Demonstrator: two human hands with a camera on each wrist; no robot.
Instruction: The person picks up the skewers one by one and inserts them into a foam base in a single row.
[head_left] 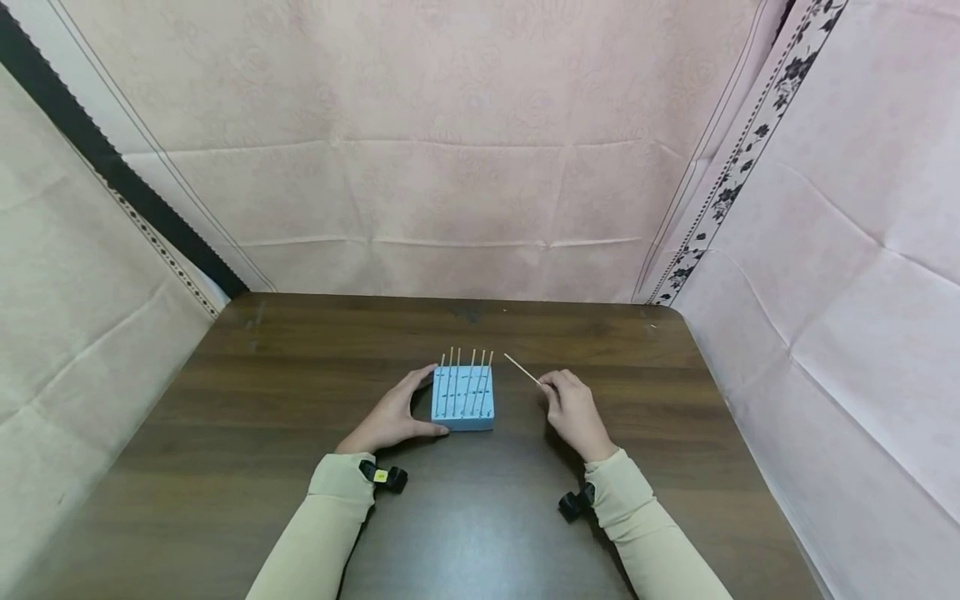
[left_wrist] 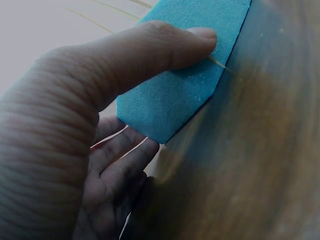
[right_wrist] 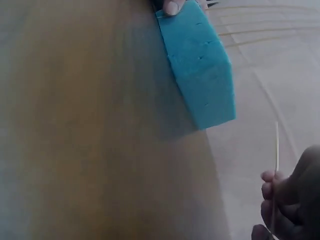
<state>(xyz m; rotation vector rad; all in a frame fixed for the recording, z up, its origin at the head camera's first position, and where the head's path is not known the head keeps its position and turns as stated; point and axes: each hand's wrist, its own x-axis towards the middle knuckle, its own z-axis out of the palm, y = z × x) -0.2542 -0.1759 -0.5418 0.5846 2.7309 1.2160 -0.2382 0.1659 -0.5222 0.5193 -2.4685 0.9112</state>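
Note:
A blue foam block (head_left: 472, 425) sits on the table with several thin wooden sticks (head_left: 452, 357) standing up out of its top. My left hand (head_left: 392, 421) grips the block from its left side; in the left wrist view the thumb (left_wrist: 165, 47) lies across one face and the fingers reach round the other side. A thin stick tip (left_wrist: 217, 62) pokes out beside that thumb. To the right of the block and apart from it, my right hand (head_left: 576, 412) pinches a loose wooden stick (head_left: 522, 368), which slants up and left. Small holes dot the block (right_wrist: 200, 85) in the right wrist view.
Both hands work over a dark brown wooden table (head_left: 337, 333). Pale cloth (head_left: 450, 183) hangs behind the table and along both sides. Each wrist wears a small black camera, one at the left cuff (head_left: 393, 478) and one at the right cuff (head_left: 572, 505).

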